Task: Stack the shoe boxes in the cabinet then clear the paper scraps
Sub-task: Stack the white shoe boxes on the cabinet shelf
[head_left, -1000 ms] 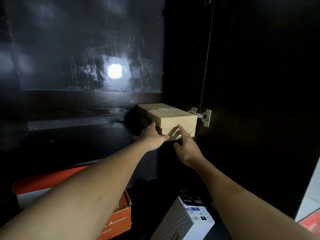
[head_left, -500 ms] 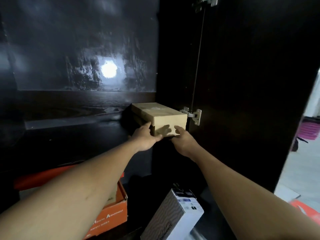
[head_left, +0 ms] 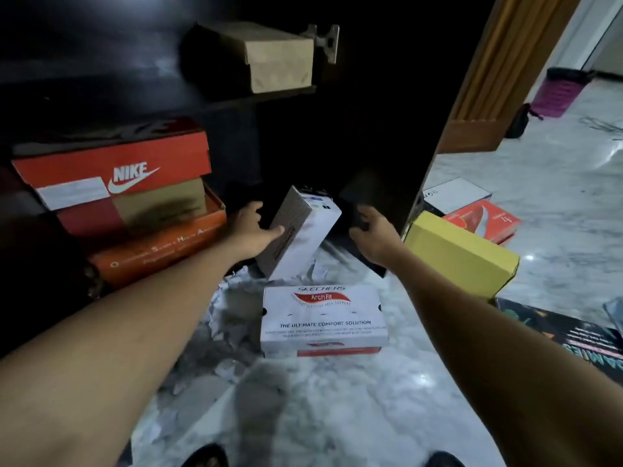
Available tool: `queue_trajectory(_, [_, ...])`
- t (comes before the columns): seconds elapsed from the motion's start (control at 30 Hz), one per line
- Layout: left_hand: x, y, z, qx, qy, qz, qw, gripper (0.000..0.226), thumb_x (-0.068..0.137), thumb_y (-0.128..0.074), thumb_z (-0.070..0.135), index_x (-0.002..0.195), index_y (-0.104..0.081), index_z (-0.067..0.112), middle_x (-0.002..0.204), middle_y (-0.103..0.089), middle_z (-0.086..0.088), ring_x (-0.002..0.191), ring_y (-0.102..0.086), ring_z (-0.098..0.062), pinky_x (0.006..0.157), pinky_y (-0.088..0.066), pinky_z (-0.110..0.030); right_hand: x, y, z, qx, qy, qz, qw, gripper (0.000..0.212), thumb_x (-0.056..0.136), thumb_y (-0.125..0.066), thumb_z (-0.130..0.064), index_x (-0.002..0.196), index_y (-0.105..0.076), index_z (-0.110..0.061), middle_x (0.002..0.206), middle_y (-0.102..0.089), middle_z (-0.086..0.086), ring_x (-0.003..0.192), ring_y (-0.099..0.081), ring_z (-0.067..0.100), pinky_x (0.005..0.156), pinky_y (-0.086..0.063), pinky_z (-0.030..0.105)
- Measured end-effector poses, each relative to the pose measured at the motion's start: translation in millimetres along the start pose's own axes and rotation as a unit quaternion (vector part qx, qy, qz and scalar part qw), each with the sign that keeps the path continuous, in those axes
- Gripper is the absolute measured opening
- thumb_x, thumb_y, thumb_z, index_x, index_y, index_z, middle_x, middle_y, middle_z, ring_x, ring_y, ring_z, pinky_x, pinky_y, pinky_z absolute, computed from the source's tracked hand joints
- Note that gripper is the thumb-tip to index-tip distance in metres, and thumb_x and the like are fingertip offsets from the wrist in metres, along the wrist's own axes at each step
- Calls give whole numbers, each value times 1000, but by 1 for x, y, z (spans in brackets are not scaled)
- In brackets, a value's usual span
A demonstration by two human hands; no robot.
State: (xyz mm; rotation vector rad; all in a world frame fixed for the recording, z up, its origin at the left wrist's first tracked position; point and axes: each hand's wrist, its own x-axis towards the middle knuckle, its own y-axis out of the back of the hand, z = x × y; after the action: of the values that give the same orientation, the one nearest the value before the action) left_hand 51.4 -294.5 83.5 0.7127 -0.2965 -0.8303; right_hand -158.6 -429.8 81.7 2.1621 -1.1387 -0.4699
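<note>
A plain brown shoe box (head_left: 279, 59) sits alone on the dark cabinet's upper shelf (head_left: 236, 97). Below it, a red Nike box (head_left: 111, 173) lies on a brown box (head_left: 158, 200) inside an orange box (head_left: 158, 246). A white and brown shoe box (head_left: 303, 227) stands tilted on the floor at the cabinet's foot. My left hand (head_left: 251, 230) has its fingers spread against that box's brown side. To the box's right, my right hand (head_left: 374, 235) is curled against a black box (head_left: 357, 200). Crumpled paper scraps (head_left: 232, 318) lie on the marble floor.
A white Skechers box (head_left: 323, 318) lies on the floor in front of me. A yellow box (head_left: 462, 254), a red box (head_left: 482, 220) and a white box (head_left: 451, 195) sit to the right by the open cabinet door (head_left: 371, 96). A dark printed box (head_left: 573, 335) is at far right.
Both hands have left the plain brown box on the upper shelf and dropped to the tilted white box on the floor. My view has swung downward.
</note>
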Motion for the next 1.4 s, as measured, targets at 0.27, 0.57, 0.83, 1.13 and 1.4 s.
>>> queue_trajectory(0.27, [-74,-102,-137,-49,146,-95,984,118,59,-92,51,154,-29,18,154,-42,-2,134,-47,-23,103,-45,-35,-75,-65,155,40,-196,-41,979,83,86,-73,-18,154,-25,-8,151,-41,18,130,-51,30,94,-48,32])
queue_trajectory(0.57, [-71,-157,-199,-86,196,-107,971,168,34,-102,40,157,11,29,161,-29,-4,147,-30,-23,112,-38,-41,-66,-92,215,89,-196,-84,973,126,60,-94,-8,156,-13,-6,133,-46,-3,124,-48,16,79,-41,1])
queue_trajectory(0.83, [-59,-182,-212,-203,114,-103,967,138,35,-102,29,152,-28,28,131,-64,8,123,-60,-15,103,-50,-48,-54,-107,237,131,-159,-81,975,132,42,-96,-50,151,-22,-36,138,-54,-12,126,-53,15,102,-50,42])
queue_trajectory(1.13, [-60,-113,-132,-206,61,-47,975,99,51,-97,1,137,-51,20,108,-68,14,87,-63,11,82,-54,-15,-57,-53,167,169,-102,-46,979,122,56,-97,-35,153,-24,-29,137,-55,-9,124,-54,9,100,-51,31])
queue_trajectory(1.4, [-54,13,-14,-214,-65,41,974,119,51,-97,16,153,-35,15,114,-64,9,101,-63,3,83,-46,-4,-50,34,46,195,16,42,980,116,55,-95,-44,150,-30,-34,127,-61,-3,105,-64,12,88,-58,42])
